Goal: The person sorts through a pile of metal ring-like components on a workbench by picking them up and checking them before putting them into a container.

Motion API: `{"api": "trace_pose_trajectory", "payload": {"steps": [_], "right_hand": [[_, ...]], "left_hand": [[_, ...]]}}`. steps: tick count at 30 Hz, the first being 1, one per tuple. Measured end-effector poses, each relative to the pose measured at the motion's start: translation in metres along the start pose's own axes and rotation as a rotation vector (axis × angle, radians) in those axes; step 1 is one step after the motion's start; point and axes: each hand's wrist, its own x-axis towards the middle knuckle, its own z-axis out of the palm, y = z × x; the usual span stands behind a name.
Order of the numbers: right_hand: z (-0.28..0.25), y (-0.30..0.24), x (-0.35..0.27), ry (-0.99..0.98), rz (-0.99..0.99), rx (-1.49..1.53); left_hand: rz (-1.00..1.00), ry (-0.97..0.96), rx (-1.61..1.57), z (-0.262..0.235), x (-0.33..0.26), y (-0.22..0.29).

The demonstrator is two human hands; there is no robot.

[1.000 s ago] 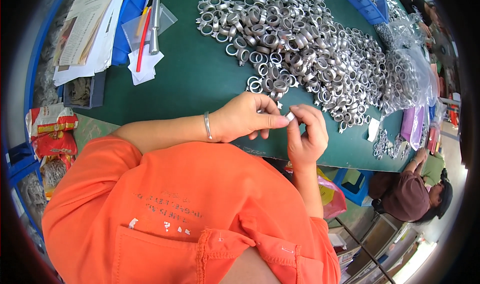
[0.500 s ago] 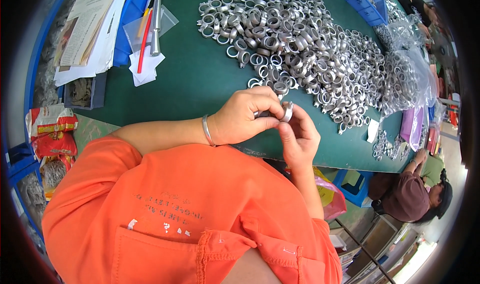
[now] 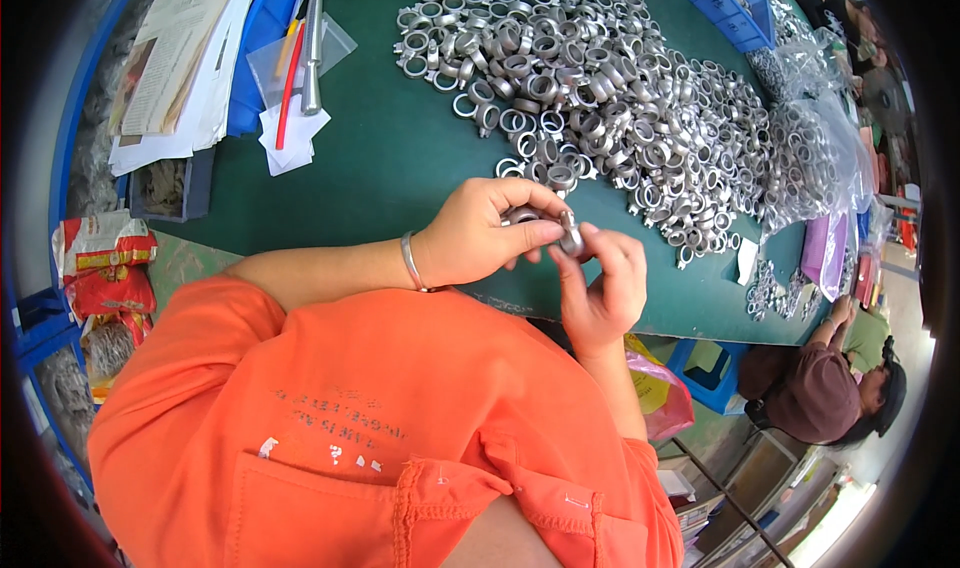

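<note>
Over the near edge of the green table [image 3: 380, 193], my left hand [image 3: 475, 233] is closed, with a metal ring [image 3: 520, 215] showing between its fingers. A second grey metal ring [image 3: 572, 240] with a small lug sits between both hands. My left thumb and forefinger pinch it from one side. The thumb and fingers of my right hand [image 3: 608, 286] close on its other side. Just beyond the hands lies a large heap of similar metal rings [image 3: 640, 118], some with small lugs. My fingers partly cover both held rings.
Papers [image 3: 185, 58], a blue tray [image 3: 250, 88], a red pen [image 3: 288, 88] and a metal rod [image 3: 312, 48] lie at the left. A blue bin [image 3: 735, 18], a clear plastic bag [image 3: 835, 158] and a purple bag [image 3: 822, 253] stand right. Another person [image 3: 815, 393] sits there.
The ring between my hands has turned and tilted. My right hand has shifted slightly down with its fingers more curled, and another ring now shows within my left hand.
</note>
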Motion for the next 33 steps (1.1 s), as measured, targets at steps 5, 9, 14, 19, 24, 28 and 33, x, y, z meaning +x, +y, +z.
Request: {"api": "trace_pose_trajectory", "payload": {"steps": [5, 9, 14, 19, 24, 28, 33], "right_hand": [[0.000, 0.002, 0.019, -0.155, -0.102, 0.052], [0.008, 0.025, 0.037, -0.209, 0.001, -0.153], [0.008, 0.028, 0.038, -0.235, 0.240, 0.023], [0.003, 0.019, 0.026, -0.264, 0.242, 0.264], [0.011, 0.013, 0.014, -0.120, 0.288, 0.498], [0.005, 0.012, 0.017, -0.109, 0.631, 0.704], [-0.001, 0.014, 0.016, -0.243, 0.773, 0.988]], "left_hand": [[-0.397, -0.028, -0.525, -0.016, -0.004, 0.000], [-0.369, -0.012, -0.356, -0.022, -0.006, 0.001], [-0.290, 0.098, -0.140, -0.018, -0.004, 0.011], [-0.280, 0.063, 0.020, -0.012, -0.001, 0.026], [0.068, 0.003, 0.259, -0.009, -0.001, 0.013], [0.271, -0.056, 0.446, -0.011, 0.000, 0.016], [0.396, -0.094, 0.552, -0.014, 0.000, 0.012]]}}
